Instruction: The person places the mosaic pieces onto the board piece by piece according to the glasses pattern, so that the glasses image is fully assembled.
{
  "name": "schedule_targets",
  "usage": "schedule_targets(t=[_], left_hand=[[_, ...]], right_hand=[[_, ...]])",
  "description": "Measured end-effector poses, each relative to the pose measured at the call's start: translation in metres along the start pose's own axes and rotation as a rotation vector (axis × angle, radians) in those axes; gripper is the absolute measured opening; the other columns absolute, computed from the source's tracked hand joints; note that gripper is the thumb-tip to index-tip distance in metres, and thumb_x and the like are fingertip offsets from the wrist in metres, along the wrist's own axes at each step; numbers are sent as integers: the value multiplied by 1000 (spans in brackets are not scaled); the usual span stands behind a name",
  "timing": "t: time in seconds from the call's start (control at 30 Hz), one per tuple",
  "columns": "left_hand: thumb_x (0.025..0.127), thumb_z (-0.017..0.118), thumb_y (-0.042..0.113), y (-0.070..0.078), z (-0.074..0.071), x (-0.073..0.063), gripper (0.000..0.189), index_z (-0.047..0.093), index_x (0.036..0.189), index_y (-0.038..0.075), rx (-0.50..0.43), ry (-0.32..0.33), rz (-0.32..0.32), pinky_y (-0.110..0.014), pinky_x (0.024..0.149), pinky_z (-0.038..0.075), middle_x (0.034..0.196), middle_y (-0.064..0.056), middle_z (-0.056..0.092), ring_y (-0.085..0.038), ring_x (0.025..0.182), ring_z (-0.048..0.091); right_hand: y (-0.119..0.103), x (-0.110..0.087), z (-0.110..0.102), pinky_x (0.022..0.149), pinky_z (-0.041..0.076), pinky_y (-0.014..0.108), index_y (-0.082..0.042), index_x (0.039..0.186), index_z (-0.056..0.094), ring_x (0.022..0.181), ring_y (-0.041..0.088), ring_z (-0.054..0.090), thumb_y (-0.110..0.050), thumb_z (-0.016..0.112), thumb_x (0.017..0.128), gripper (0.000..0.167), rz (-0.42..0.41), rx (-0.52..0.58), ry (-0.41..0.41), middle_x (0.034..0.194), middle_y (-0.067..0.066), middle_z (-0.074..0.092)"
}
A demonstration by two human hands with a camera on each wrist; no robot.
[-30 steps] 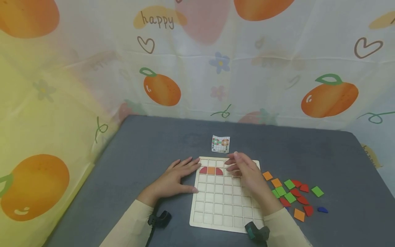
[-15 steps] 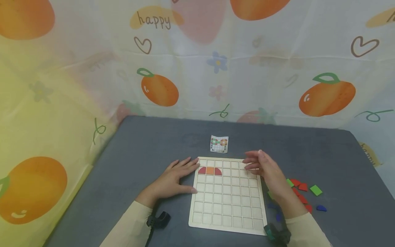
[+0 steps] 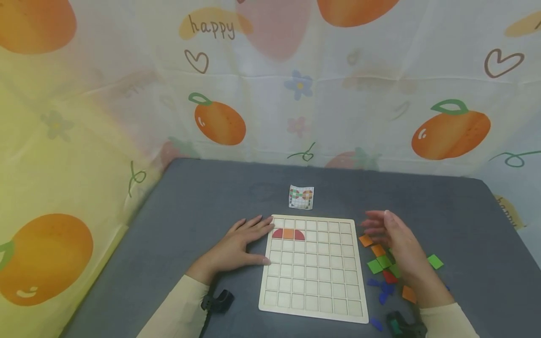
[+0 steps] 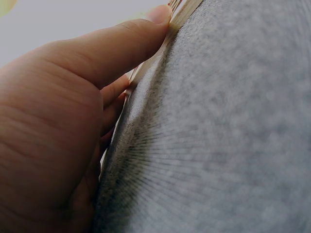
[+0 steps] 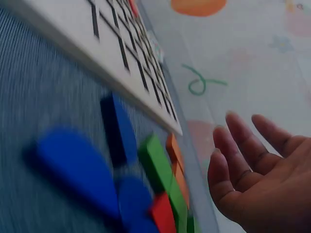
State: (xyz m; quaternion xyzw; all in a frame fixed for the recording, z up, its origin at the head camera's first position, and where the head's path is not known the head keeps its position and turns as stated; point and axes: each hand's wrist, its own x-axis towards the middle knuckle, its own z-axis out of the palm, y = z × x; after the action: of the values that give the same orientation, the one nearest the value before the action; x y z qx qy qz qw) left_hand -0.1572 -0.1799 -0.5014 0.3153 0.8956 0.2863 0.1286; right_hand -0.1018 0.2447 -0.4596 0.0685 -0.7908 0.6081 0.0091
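Note:
A pale wooden grid board point(image 3: 313, 267) lies on the dark grey table. In its second row sit a red quarter-round tile point(image 3: 277, 234), an orange square tile point(image 3: 289, 234) and another red quarter-round tile point(image 3: 299, 234). My left hand point(image 3: 238, 249) rests flat at the board's left edge, its thumb and fingertips touching the rim. Over the loose tiles right of the board hovers my right hand point(image 3: 399, 241), fingers loosely bent and holding nothing; the right wrist view shows the palm point(image 5: 272, 194) bare. Part of the tile pile is hidden beneath this hand.
Loose tiles lie right of the board: orange squares point(image 3: 366, 241), green squares point(image 3: 374, 266), a red piece point(image 3: 390, 277) and blue pieces point(image 3: 386, 288). A small printed pattern card point(image 3: 301, 197) lies behind the board. A fruit-print cloth point(image 3: 262, 94) hangs behind the table.
My right hand has moved rightward from above the board to above the loose tiles, uncovering the board's right side. The left hand has stayed at the left edge.

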Motion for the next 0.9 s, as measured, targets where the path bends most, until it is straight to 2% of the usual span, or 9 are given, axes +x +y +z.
schedule_targets(t=[0.27, 0.47, 0.57, 0.67, 0.77, 0.9], left_hand=[[92, 81, 63, -1, 1, 0, 99, 37, 172, 25, 3, -7, -1, -56, 129, 1, 177, 14, 24, -17, 165, 11], [92, 82, 63, 1, -1, 0, 99, 38, 172, 24, 3, 1, 6, -57, 129, 1, 177, 12, 24, -19, 165, 12], [92, 82, 63, 2, -1, 1, 99, 38, 172, 24, 2, 1, 5, -57, 129, 1, 177, 12, 25, -20, 165, 12], [92, 82, 62, 2, -1, 1, 98, 38, 172, 24, 3, -2, 0, -56, 129, 1, 177, 13, 24, -19, 165, 11], [93, 82, 61, 1, -1, 1, 98, 38, 171, 23, 5, 1, 1, -56, 129, 1, 177, 13, 24, -19, 165, 12], [93, 82, 61, 1, 0, 1, 97, 39, 171, 23, 4, 3, 6, -57, 129, 1, 177, 11, 25, -20, 165, 12]], right_hand=[[18, -10, -29, 91, 50, 22, 5, 151, 51, 113, 17, 66, -36, 26, 122, 57, 9, -86, 86, 129, 8, 68], [30, -13, -49, 89, 49, 18, -8, 144, 61, 107, 11, 69, -29, 33, 122, 41, -48, -94, 187, 120, -2, 72], [34, -15, -58, 89, 49, 17, -10, 142, 63, 107, 10, 68, -27, 37, 121, 37, -44, -107, 211, 119, -6, 73], [37, -17, -64, 88, 48, 16, -6, 144, 61, 107, 7, 67, -29, 42, 121, 38, 0, -150, 203, 119, -9, 71], [42, -18, -69, 86, 47, 15, 0, 148, 57, 108, 2, 64, -32, 49, 119, 44, 77, -196, 164, 120, -13, 70], [48, -20, -70, 81, 52, 18, 2, 152, 55, 103, -4, 62, -33, 60, 115, 52, 163, -289, 85, 126, -1, 70]])
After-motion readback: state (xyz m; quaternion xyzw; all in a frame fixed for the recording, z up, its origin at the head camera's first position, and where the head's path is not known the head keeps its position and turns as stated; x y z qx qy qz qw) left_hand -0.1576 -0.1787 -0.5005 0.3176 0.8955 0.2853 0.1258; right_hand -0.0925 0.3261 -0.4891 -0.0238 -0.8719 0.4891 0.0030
